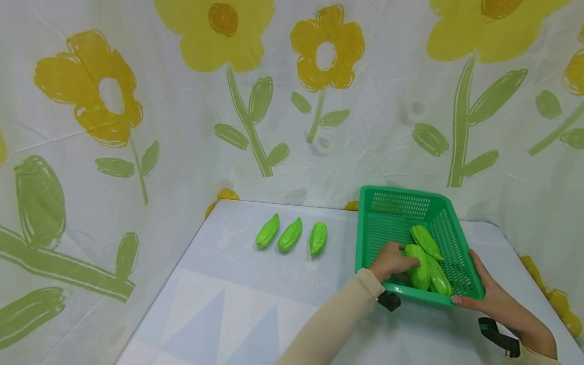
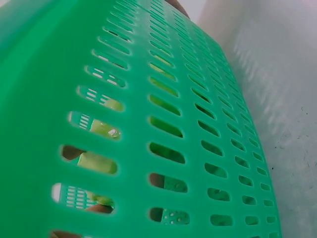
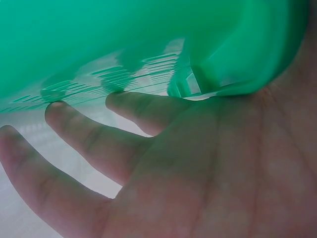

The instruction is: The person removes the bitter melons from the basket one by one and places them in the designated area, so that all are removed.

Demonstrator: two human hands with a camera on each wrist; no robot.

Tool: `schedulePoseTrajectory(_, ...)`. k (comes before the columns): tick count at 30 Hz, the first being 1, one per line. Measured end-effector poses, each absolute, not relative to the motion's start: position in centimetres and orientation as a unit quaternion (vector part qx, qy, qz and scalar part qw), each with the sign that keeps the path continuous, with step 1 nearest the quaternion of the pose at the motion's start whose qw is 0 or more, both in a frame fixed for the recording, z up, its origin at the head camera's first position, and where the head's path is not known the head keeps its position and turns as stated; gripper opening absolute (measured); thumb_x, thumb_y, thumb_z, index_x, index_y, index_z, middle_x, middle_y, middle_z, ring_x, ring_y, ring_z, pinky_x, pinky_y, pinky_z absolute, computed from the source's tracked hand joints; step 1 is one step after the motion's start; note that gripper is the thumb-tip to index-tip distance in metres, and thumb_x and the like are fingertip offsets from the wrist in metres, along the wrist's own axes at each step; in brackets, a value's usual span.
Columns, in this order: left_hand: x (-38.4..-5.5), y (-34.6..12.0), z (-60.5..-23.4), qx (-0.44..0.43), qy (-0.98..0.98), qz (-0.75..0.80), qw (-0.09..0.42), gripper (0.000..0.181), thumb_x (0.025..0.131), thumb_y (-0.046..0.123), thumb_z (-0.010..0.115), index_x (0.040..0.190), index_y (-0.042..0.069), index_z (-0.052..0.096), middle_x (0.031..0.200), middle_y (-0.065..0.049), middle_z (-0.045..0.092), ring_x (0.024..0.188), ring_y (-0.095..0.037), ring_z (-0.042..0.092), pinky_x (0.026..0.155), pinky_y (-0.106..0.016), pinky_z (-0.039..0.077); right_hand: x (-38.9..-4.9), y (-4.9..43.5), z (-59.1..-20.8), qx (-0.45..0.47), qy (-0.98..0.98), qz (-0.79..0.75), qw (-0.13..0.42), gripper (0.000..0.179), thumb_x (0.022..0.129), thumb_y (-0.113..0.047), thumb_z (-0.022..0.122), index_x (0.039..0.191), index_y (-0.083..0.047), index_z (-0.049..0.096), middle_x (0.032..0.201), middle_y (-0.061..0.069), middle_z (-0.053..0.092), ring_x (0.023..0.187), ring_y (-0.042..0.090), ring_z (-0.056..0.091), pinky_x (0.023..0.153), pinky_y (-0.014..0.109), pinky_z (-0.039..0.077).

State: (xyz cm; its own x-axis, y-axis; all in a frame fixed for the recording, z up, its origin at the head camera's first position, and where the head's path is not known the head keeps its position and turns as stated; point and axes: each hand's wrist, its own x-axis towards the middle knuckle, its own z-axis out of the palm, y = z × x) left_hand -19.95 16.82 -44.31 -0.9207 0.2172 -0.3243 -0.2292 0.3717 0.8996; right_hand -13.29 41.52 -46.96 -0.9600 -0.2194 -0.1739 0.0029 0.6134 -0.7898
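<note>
My left hand (image 1: 391, 262) reaches into a green plastic basket (image 1: 359, 230) over its near left edge. Its thumb and fingers pinch a bright green, ridged gourd (image 1: 417, 274). Two more gourds lie beside that one in the basket, one behind (image 1: 425, 241) and one to its right (image 1: 439, 281). At the near right corner my right hand (image 1: 499, 299) grips the basket, thumb on the rim, fingers along the outer side. Its spread fingers (image 3: 99, 144) show under the basket in the right wrist view. Through the slotted wall (image 2: 133, 129), the left wrist view shows bits of gourd.
Three similar gourds lie in a row on the table left of the basket: left (image 1: 267, 232), middle (image 1: 290, 235) and right (image 1: 318, 239). A pale patterned cover lies on the table (image 1: 219, 304). A flower-printed curtain (image 1: 383, 126) hangs behind and at the sides.
</note>
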Motion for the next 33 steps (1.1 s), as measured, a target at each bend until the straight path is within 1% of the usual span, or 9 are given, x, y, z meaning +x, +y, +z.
schedulePoseTrajectory(2, -20.0, 16.8, -44.3, -0.011, 0.802, 0.563, 0.198, 0.054, 0.088, 0.016, 0.08, 0.138, 0.007, 0.061, 0.123, -0.017, 0.069, 0.069, -0.035, 0.076, 0.068, -0.038, 0.065, -13.2, 41.5, -47.0, -0.061, 0.886, -0.442, 0.128, 0.117, 0.099, -0.031, 0.065, 0.156, -0.021, -0.038, 0.163, 0.039, -0.024, 0.14, 0.069, 0.004, 0.098, 0.09, 0.025)
schedulePoseTrajectory(5, -20.0, 16.7, -44.2, -0.014, 0.798, 0.57, 0.193, 0.053, 0.087, 0.016, 0.08, 0.136, 0.006, 0.061, 0.121, -0.018, 0.069, 0.069, -0.035, 0.076, 0.067, -0.039, 0.065, -13.3, 41.5, -47.0, -0.061, 0.884, -0.446, 0.13, 0.117, 0.099, -0.031, 0.065, 0.156, -0.023, -0.038, 0.163, 0.038, -0.026, 0.141, 0.069, 0.002, 0.099, 0.091, 0.022)
schedulePoseTrajectory(10, -20.0, 16.3, -44.1, -0.006, 0.773, 0.604, 0.196, 0.053, 0.088, 0.013, 0.08, 0.135, 0.002, 0.059, 0.116, -0.02, 0.069, 0.071, -0.038, 0.076, 0.067, -0.042, 0.066, -13.3, 41.5, -47.0, -0.055, 0.889, -0.434, 0.136, 0.118, 0.099, -0.033, 0.064, 0.155, -0.021, -0.04, 0.161, 0.041, -0.024, 0.141, 0.07, 0.005, 0.098, 0.09, 0.027)
schedulePoseTrajectory(14, -20.2, 15.7, -43.8, 0.003, 0.748, 0.633, 0.2, 0.053, 0.088, 0.011, 0.08, 0.135, 0.0, 0.059, 0.106, -0.02, 0.072, 0.073, -0.04, 0.076, 0.066, -0.044, 0.066, -13.3, 41.6, -47.0, -0.057, 0.891, -0.429, 0.134, 0.118, 0.099, -0.033, 0.063, 0.155, -0.019, -0.04, 0.161, 0.043, -0.022, 0.14, 0.07, 0.007, 0.096, 0.089, 0.03)
schedulePoseTrajectory(17, -20.4, 15.2, -43.6, 0.005, 0.725, 0.658, 0.204, 0.049, 0.088, 0.01, 0.079, 0.133, 0.0, 0.06, 0.094, -0.019, 0.072, 0.078, -0.044, 0.076, 0.073, -0.051, 0.066, -13.4, 41.7, -47.0, -0.058, 0.892, -0.427, 0.135, 0.118, 0.099, -0.034, 0.063, 0.154, -0.019, -0.04, 0.161, 0.044, -0.021, 0.139, 0.07, 0.008, 0.096, 0.088, 0.032)
schedulePoseTrajectory(19, -20.5, 14.8, -43.6, 0.007, 0.709, 0.674, 0.206, 0.047, 0.089, 0.009, 0.079, 0.131, 0.0, 0.061, 0.09, -0.018, 0.071, 0.08, -0.044, 0.076, 0.078, -0.056, 0.064, -13.4, 41.6, -47.0, -0.057, 0.894, -0.424, 0.135, 0.118, 0.099, -0.034, 0.063, 0.154, -0.019, -0.041, 0.16, 0.044, -0.021, 0.138, 0.07, 0.01, 0.096, 0.087, 0.033)
schedulePoseTrajectory(21, -20.6, 14.5, -43.5, 0.009, 0.697, 0.686, 0.211, 0.047, 0.089, 0.009, 0.078, 0.132, 0.0, 0.062, 0.088, -0.018, 0.071, 0.081, -0.042, 0.076, 0.083, -0.059, 0.062, -13.5, 41.6, -47.0, -0.056, 0.895, -0.421, 0.135, 0.118, 0.099, -0.035, 0.062, 0.154, -0.019, -0.041, 0.16, 0.044, -0.021, 0.138, 0.07, 0.01, 0.096, 0.087, 0.034)
schedulePoseTrajectory(26, -21.0, 13.5, -43.4, 0.011, 0.677, 0.701, 0.221, 0.049, 0.09, 0.012, 0.079, 0.134, 0.001, 0.063, 0.087, -0.016, 0.073, 0.082, -0.033, 0.075, 0.087, -0.06, 0.061, -13.6, 41.5, -46.9, -0.058, 0.896, -0.42, 0.134, 0.118, 0.099, -0.035, 0.063, 0.155, -0.017, -0.039, 0.161, 0.043, -0.021, 0.139, 0.07, 0.01, 0.096, 0.088, 0.033)
schedulePoseTrajectory(33, -21.3, 12.2, -42.4, 0.012, 0.652, 0.722, 0.231, 0.048, 0.09, 0.014, 0.079, 0.134, 0.004, 0.064, 0.09, -0.012, 0.074, 0.084, -0.029, 0.074, 0.088, -0.058, 0.062, -13.6, 41.5, -46.9, -0.055, 0.896, -0.418, 0.136, 0.118, 0.099, -0.035, 0.063, 0.154, -0.017, -0.04, 0.16, 0.045, -0.019, 0.136, 0.069, 0.013, 0.096, 0.086, 0.036)
